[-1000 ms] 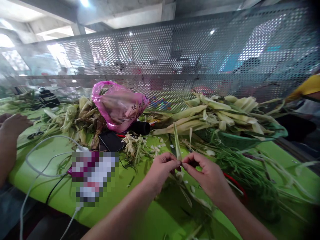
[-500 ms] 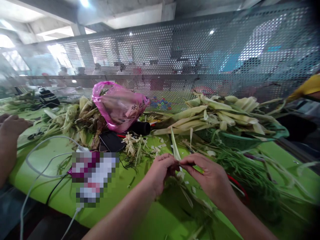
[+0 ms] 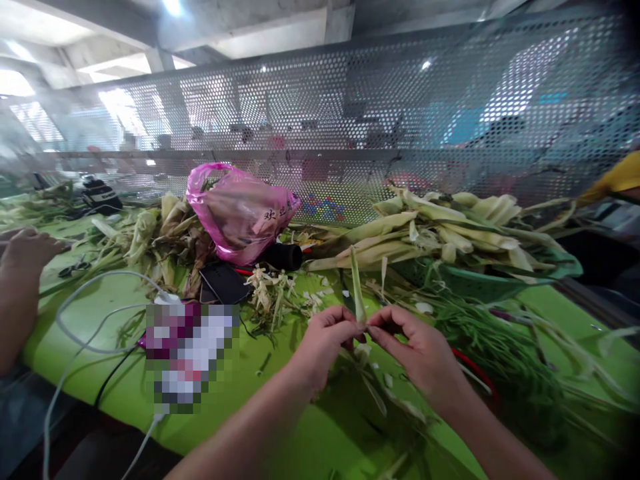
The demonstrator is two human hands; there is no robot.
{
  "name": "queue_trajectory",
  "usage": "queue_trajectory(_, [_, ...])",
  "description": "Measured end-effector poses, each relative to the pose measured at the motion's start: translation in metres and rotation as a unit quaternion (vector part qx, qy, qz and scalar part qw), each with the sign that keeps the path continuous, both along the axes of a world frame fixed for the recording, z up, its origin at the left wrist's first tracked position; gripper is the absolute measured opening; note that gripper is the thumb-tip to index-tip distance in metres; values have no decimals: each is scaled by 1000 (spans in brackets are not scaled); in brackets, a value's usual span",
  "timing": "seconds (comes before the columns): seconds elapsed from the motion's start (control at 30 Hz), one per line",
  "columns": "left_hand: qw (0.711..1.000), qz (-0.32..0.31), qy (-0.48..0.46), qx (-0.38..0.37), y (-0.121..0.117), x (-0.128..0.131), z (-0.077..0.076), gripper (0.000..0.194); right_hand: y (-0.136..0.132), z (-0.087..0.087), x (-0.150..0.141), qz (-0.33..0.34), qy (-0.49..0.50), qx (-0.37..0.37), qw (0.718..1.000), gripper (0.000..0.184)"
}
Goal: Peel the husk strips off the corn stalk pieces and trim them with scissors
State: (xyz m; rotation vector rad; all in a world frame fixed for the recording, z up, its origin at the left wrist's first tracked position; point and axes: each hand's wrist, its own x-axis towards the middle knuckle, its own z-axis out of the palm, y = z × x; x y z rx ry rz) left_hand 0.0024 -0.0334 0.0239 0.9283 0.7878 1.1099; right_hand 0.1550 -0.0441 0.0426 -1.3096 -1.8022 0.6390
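Note:
A narrow pale-green corn husk strip (image 3: 357, 287) stands up between my hands, its tip pointing away from me. My left hand (image 3: 330, 340) pinches its lower end between thumb and fingers. My right hand (image 3: 413, 340) is pinched too, its fingertips meeting the left ones at the strip's base. Below the fingers hang more husk ends (image 3: 373, 390). Small pale scraps (image 3: 315, 297) lie on the green table (image 3: 235, 427) just beyond my hands.
Husks (image 3: 450, 223) fill a green basket (image 3: 485, 283) at the right back. Beside it lies a heap of green strands (image 3: 500, 347). A pink plastic bag (image 3: 240, 217), a phone (image 3: 225, 283) and white cables (image 3: 65, 320) are leftward. Another person's hand (image 3: 33, 250) shows far left.
My fingers have shifted slightly at the base of the strip, which now stands a little more upright and further right. Both hands stay close together.

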Motion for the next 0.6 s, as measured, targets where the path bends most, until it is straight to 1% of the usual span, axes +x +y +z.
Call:
queue_trajectory(0.07, [1000, -5, 17, 3, 1, 0, 0, 12, 0, 0, 0, 2, 5, -2, 1000, 11])
queue_trajectory(0.13, [1000, -5, 17, -15, 1, 0, -2, 12, 0, -1, 1, 10, 10, 9, 1000, 10])
queue_trajectory(0.3, [997, -4, -49, -64, 3, 1, -8, 11, 0, -2, 3, 36, -18, 114, 993, 8])
queue_trajectory(0.37, [995, -5, -66, -79, 3, 1, -7, 11, 1, -3, 4, 42, -32, 135, 989, 9])
queue_trajectory(0.47, [994, -5, -73, -87, 2, 0, -5, 10, 2, -3, 5, 38, -37, 137, 989, 10])
queue_trajectory(0.6, [990, -18, -84, -112, 1, 1, -4, 10, 2, -1, 4, 41, -47, 120, 991, 11])
